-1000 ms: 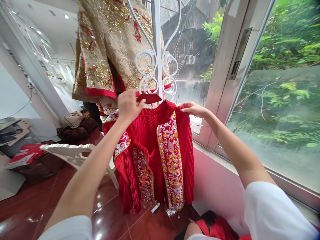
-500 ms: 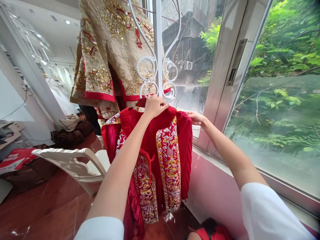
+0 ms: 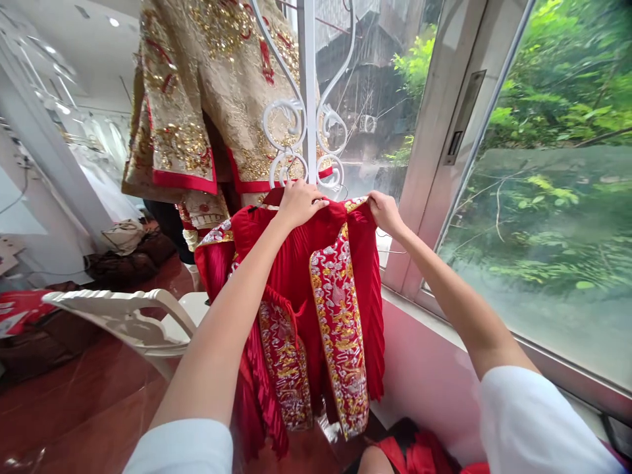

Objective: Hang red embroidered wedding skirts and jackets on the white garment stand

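A red pleated skirt (image 3: 301, 283) with gold and silver embroidered panels hangs from a red hanger on a white scrolled metal stand (image 3: 307, 99). My left hand (image 3: 296, 203) is closed over the top middle of the skirt's waistband, just below the stand's curls. My right hand (image 3: 382, 210) pinches the waistband's right corner. A gold embroidered jacket (image 3: 207, 99) with red trim hangs higher on the same stand, behind and left of the skirt.
A white chair (image 3: 133, 319) stands left of the skirt on the red tiled floor (image 3: 89, 395). A window (image 3: 533, 197) with a pink sill wall is on the right. Bags and boxes lie at the far left. More red cloth (image 3: 424, 454) lies at the bottom edge.
My left hand slid right along the waistband from the hanger's left side to its middle. My right hand closed on the skirt's right corner. The view drifted slightly.
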A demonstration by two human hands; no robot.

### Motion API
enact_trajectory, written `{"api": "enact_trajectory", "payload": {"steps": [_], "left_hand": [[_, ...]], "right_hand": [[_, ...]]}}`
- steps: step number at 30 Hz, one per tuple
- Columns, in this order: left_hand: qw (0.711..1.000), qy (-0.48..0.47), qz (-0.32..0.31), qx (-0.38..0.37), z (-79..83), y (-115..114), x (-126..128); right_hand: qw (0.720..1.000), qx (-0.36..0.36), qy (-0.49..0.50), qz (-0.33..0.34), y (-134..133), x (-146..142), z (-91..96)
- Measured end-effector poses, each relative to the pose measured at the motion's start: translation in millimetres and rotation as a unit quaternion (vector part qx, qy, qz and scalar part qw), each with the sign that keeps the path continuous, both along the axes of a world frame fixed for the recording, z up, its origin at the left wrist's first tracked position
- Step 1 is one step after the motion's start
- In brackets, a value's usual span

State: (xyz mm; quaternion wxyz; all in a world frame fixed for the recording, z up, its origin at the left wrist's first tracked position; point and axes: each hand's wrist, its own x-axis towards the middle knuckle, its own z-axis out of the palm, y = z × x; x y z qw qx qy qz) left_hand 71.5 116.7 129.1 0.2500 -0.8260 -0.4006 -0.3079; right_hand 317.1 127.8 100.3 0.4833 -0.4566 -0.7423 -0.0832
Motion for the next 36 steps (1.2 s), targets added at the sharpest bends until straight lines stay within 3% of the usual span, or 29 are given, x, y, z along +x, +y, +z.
{"api": "enact_trajectory", "payload": {"steps": [3,6,9,13,16,18,21,23,27,30,33,36], "left_hand": [[1.000,-0.013,-0.005,-0.007,2.3,1.3,6.4],[0.999,-0.033,0.008,-0.014,5.3,0.8,14.0],[0.999,-0.030,0.028,-0.022,5.7,0.1,16.8],[0.999,-0.016,0.041,-0.026,2.4,3.0,12.4],[0.999,-0.014,0.038,-0.024,0.9,6.0,9.6],[0.999,-0.014,0.021,-0.027,-0.5,4.6,9.0],[1.000,-0.017,-0.011,-0.019,-9.7,-9.0,4.7],[0.999,-0.045,0.000,0.007,-21.9,-25.8,-6.1],[0.974,-0.181,0.117,0.071,-47.9,-60.6,-55.0],[0.963,-0.212,0.161,0.032,-55.0,-72.2,-99.0],[0.980,-0.135,0.127,-0.069,-54.8,-71.9,-123.4],[0.982,-0.120,0.132,-0.067,-55.3,-66.1,-127.0]], "right_hand": [[0.982,0.104,-0.091,-0.130,-11.9,3.5,17.1],[0.953,0.131,-0.167,-0.217,-31.2,10.5,21.1],[0.928,0.105,-0.250,-0.254,-49.0,18.7,1.1],[0.910,0.036,-0.324,-0.258,-61.7,20.7,-47.5],[0.909,-0.003,-0.340,-0.241,-67.8,8.8,-74.3],[0.915,-0.018,-0.330,-0.232,-71.2,-0.7,-79.8],[0.938,-0.051,-0.280,-0.196,-70.5,-4.2,-70.5],[0.964,-0.046,-0.210,-0.155,-62.0,2.6,-56.6],[0.997,0.020,-0.062,-0.039,-20.1,16.0,-25.4],[0.995,-0.021,-0.031,0.090,20.7,5.0,-12.9],[0.978,-0.104,-0.022,0.179,50.9,-20.5,-18.6],[0.982,-0.090,0.018,0.164,62.3,-39.1,-33.5]]}}
